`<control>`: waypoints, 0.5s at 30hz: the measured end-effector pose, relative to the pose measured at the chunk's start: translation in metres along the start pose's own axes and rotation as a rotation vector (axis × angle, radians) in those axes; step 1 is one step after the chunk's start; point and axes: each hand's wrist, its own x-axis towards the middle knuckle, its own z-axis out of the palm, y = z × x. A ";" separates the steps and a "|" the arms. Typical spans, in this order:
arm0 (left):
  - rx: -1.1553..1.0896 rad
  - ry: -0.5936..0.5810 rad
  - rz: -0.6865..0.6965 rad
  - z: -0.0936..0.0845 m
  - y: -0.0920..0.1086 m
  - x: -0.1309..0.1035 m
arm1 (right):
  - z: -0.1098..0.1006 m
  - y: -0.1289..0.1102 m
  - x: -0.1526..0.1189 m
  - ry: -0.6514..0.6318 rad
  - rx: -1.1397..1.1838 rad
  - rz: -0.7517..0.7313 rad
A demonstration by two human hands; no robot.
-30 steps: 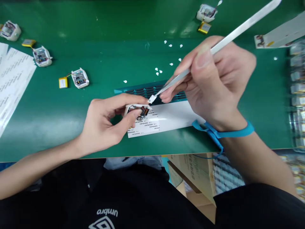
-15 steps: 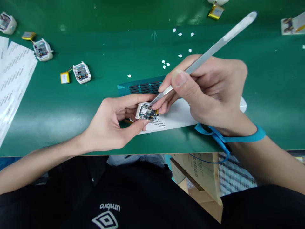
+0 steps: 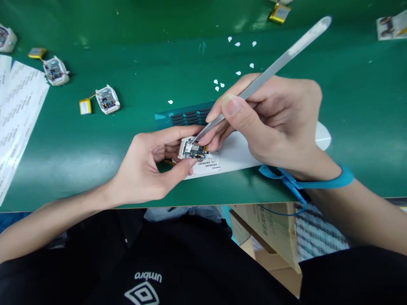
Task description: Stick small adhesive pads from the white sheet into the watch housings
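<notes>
My left hand [image 3: 149,163] grips a small white device [image 3: 193,149] by its edges, its open side up and the circuit board showing. Pinched between the thumb and fingers of my right hand [image 3: 270,118] is a long metal tool [image 3: 267,74]. The tool's narrow tip meets the left part of the board, near a small white piece. Fingertips of my right hand rest close to the device's right edge. Beneath both hands lies a white printed sheet [image 3: 235,154], and just behind the device is a sheet with dark strips [image 3: 190,117].
Open devices [image 3: 108,99] [image 3: 56,71] with yellow batteries [image 3: 85,106] lie at the left, beside white sheets [image 3: 23,97]. Several small white stickers [image 3: 238,73] dot the green table [image 3: 136,55]. A blue wrist strap [image 3: 327,182] circles my right wrist. Cardboard [image 3: 276,228] stands below the table edge.
The camera view has shifted slightly. My right hand and the tool have moved a little to the left, with the tip still at the board. My left hand keeps its hold.
</notes>
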 end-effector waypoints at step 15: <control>0.549 -0.014 0.076 -0.064 0.030 0.022 | 0.000 -0.005 -0.004 0.218 -0.474 -0.202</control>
